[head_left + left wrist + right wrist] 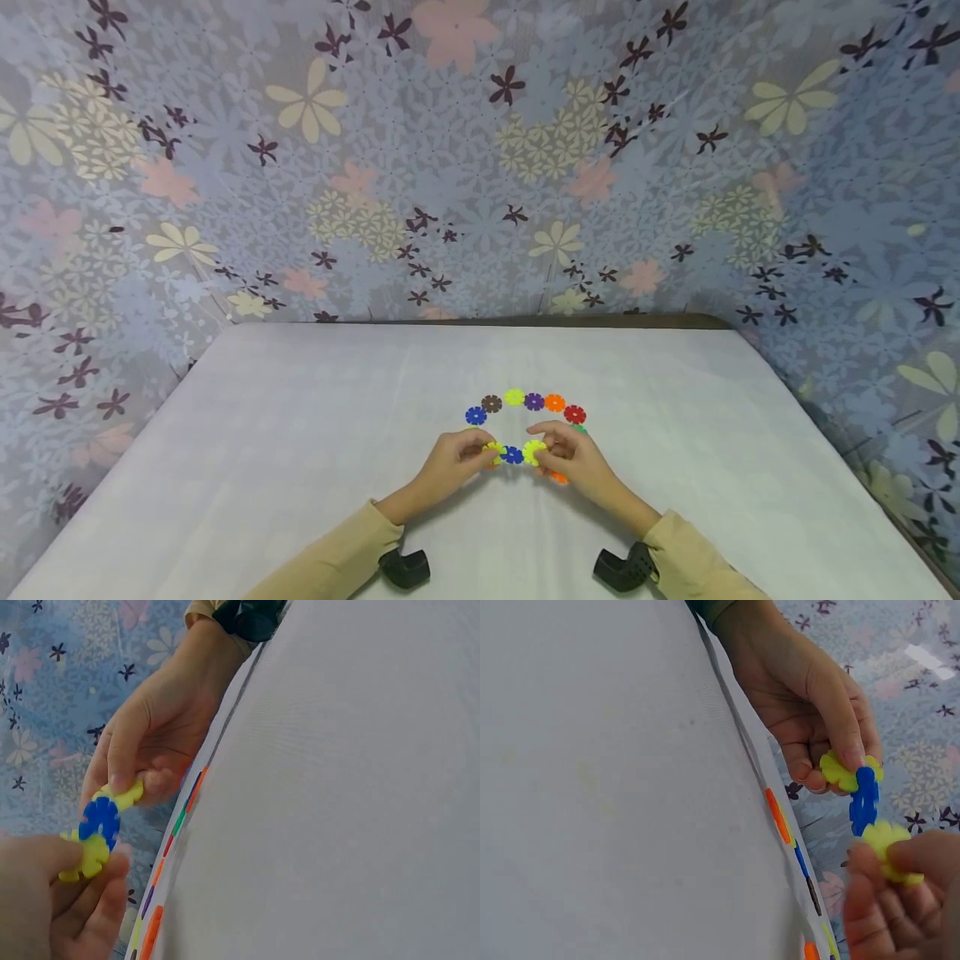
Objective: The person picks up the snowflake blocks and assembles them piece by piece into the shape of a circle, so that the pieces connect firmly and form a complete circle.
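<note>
My left hand (456,460) pinches a yellow notched plastic disc (494,452) between thumb and fingers. Opposite it, my right hand (573,462) grips a second yellow notched disc (534,452) in the same way. Between them a blue notched disc (512,455) is slotted into both, making a short chain; the wrist views show this blue disc (99,817) edge to edge with the yellow ones. The chain is held above the table, and fingertips cover parts of the yellow discs.
On the white table (300,433), loose discs lie in an arc past the hands: blue (476,415), brown (491,404), yellow (514,397), purple (534,402), orange (554,402) and red (575,414). A green one and orange ones are partly hidden by the hands.
</note>
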A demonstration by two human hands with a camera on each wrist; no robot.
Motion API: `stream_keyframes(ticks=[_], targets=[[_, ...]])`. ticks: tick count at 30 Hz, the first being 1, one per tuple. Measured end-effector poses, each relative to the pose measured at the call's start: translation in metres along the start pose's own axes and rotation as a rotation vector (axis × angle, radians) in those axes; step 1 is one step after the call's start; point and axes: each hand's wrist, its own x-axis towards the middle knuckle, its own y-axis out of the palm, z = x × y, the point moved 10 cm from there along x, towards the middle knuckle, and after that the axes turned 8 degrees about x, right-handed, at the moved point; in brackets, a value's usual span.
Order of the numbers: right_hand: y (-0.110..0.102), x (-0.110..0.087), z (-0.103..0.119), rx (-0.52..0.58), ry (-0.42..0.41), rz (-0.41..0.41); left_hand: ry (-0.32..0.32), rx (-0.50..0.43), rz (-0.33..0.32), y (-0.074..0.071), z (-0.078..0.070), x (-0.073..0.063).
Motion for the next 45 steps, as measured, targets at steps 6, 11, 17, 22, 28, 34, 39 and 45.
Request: stream_keyframes(ticks=[6,11,17,22,28,34,39,45], targets=[[0.014,0.000,0.007,0.021,-0.044,0.036,-0.038,-0.080,0.058,0.008,0.001,-0.003],[0.001,0.000,0.003,0.068,-0.058,-0.065,-0.101,-0.178,-0.035,0.001,0.010,-0.001],[-0.004,0.000,0.000,0.130,-0.051,-0.070,-0.102,-0.201,-0.073,-0.002,0.011,0.000],[0.002,0.000,0.001,0.198,-0.059,-0.011,-0.131,-0.228,-0.081,-0.002,0.013,0.000],[0.002,0.000,-0.008,0.198,-0.003,-0.014,-0.142,-0.284,-0.073,-0.002,0.015,-0.001],[-0.006,-0.002,-0.014,0.169,0.048,-0.097,-0.108,-0.280,-0.060,0.001,0.020,0.000],[-0.008,-0.001,-0.012,0.148,0.039,-0.103,-0.115,-0.287,-0.070,0.005,0.036,0.000],[-0.001,-0.001,-0.007,0.218,0.000,-0.020,-0.108,-0.327,-0.023,0.011,0.036,-0.001]])
